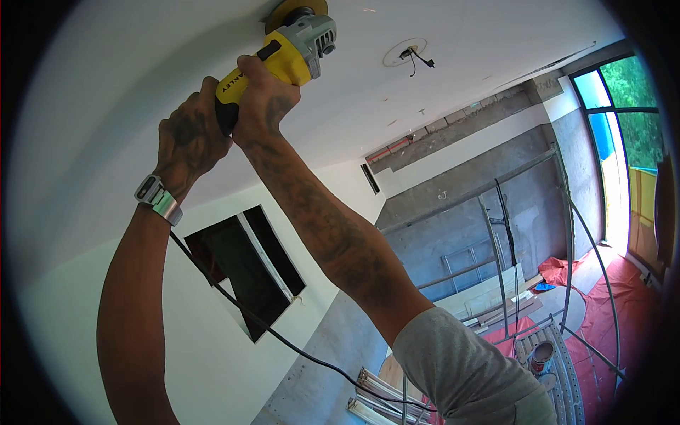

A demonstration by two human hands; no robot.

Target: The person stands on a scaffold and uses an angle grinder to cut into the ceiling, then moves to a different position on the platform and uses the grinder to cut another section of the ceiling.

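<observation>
Overhead, a yellow and grey angle grinder is raised to the white ceiling, its disc right at the surface. My right hand is wrapped round the grinder's yellow body, thumb up near the black switch. Lower on the tool, my left hand is closed at its rear end, the fingers partly hidden behind the handle. A metal watch sits on my left wrist. From behind that wrist, a black power cord trails down to the lower right.
Wires hang from a round ceiling opening. Metal scaffold poles stand at the right, above red floor sheeting. A can rests on a perforated scaffold platform. Several white strips lie below.
</observation>
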